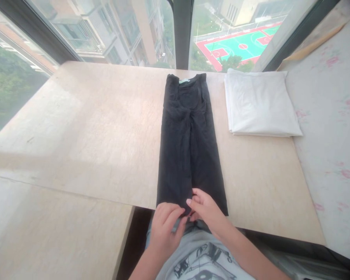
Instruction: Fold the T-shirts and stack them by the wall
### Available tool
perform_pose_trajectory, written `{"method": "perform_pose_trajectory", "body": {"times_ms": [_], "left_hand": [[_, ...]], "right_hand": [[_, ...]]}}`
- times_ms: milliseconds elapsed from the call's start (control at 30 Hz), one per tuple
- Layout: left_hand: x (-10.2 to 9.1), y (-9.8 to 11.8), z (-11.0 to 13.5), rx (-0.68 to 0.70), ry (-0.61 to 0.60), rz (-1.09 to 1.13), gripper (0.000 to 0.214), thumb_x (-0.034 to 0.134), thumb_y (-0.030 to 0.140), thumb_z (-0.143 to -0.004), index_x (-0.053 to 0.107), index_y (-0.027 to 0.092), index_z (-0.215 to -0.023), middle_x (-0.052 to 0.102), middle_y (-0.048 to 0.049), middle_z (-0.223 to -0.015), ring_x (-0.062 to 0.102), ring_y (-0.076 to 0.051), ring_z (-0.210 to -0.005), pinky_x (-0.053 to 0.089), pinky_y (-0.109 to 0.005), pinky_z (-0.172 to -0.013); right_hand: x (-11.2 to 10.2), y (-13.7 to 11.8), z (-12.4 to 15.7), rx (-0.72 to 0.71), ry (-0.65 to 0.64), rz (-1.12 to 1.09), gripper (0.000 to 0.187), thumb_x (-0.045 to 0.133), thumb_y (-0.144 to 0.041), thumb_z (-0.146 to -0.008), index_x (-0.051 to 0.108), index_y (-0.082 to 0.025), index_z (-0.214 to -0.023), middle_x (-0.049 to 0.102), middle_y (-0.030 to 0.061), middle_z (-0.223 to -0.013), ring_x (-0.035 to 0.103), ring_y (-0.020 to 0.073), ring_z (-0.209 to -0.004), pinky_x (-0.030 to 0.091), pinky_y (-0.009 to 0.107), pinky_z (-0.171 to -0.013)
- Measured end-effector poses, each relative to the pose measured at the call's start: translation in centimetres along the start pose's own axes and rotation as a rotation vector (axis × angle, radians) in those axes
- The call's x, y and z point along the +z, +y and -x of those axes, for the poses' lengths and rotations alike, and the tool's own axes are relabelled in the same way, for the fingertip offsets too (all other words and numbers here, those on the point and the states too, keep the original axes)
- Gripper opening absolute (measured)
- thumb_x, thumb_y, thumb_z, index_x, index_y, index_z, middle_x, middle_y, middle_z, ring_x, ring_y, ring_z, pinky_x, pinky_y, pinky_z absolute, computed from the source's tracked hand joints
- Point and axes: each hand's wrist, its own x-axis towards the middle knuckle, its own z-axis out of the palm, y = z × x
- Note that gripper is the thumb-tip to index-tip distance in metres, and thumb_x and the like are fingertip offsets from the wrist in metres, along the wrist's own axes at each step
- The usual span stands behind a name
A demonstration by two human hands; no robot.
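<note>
A long black garment (177, 147) lies flat on the pale stone-patterned ledge (113, 136), its sides meeting along a line down the middle. At its far end are a scooped opening and a pale label (184, 81). My left hand (167, 223) is closed at the near hem, thumb and fingers pinching the cloth left of the middle line. Just beside it, my right hand (204, 209) pinches the garment's edge at that line. The two hands nearly touch, and their fingers partly hide the hem.
Right of the garment sits a folded white cloth (262, 105). Windows with dark frames (183, 35) border the far side, and a flower-patterned wall (335, 128) stands at the right. The ledge's near edge runs close to my body, with a dark gap (135, 233) at the left.
</note>
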Motion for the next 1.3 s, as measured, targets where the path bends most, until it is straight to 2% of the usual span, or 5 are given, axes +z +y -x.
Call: {"method": "perform_pose_trajectory", "body": {"times_ms": [300,567,800,1067,1300], "left_hand": [[-2.3,-4.4,3.0,-0.06,-0.025,-0.421,0.041,0.056,0.002,-0.081,0.06,0.019,-0.118,0.064,-0.0095,-0.111,0.059,-0.024,-0.103,0.048,-0.04,-0.092],[-0.8,-2.1,2.0,-0.016,-0.014,-0.4,0.04,0.073,0.031,-0.082,0.062,0.018,-0.118,0.065,-0.011,-0.111,0.06,-0.027,-0.103,0.045,-0.042,-0.092],[0.8,-1.9,1.7,-0.063,0.1,-0.426,0.042,0.061,0.005,-0.076,0.062,0.017,-0.116,0.066,-0.0105,-0.109,0.059,-0.027,-0.099,0.045,-0.041,-0.089],[0.6,-2.6,1.8,-0.106,0.056,-0.473,0.048,0.062,0.007,-0.072,0.062,0.019,-0.119,0.066,-0.0107,-0.112,0.06,-0.029,-0.102,0.047,-0.043,-0.092],[-0.4,-4.9,2.5,-0.076,0.195,-0.454,0.059,0.045,-0.006,-0.069,0.061,0.023,-0.118,0.066,-0.007,-0.106,0.063,-0.022,-0.096,0.053,-0.036,-0.086]], "right_hand": [[-0.5,1.2,-0.5,-0.085,0.104,0.187,0.035,0.063,-0.043,-0.082,0.057,-0.016,-0.104,0.052,-0.0054,-0.067,0.054,0.0082,-0.052,0.041,0.019,-0.047],[-0.3,0.9,0.2,-0.053,0.007,-0.005,0.035,0.065,-0.048,-0.081,0.055,-0.016,-0.087,0.06,-0.0004,-0.07,0.055,0.008,-0.06,0.043,0.018,-0.054],[-0.2,0.8,0.3,-0.039,0.017,-0.092,0.037,0.071,-0.048,-0.078,0.056,-0.017,-0.09,0.058,-0.0018,-0.07,0.052,0.0066,-0.059,0.043,0.018,-0.056],[0.0,0.9,0.1,-0.066,-0.006,-0.141,0.04,0.072,-0.049,-0.075,0.057,-0.017,-0.093,0.058,-0.0023,-0.069,0.05,0.0063,-0.058,0.041,0.018,-0.056],[-0.3,2.1,-0.7,-0.167,0.043,0.137,0.033,0.063,-0.047,-0.08,0.052,-0.018,-0.092,0.053,-0.0061,-0.063,0.054,0.0085,-0.05,0.042,0.019,-0.047]]}}
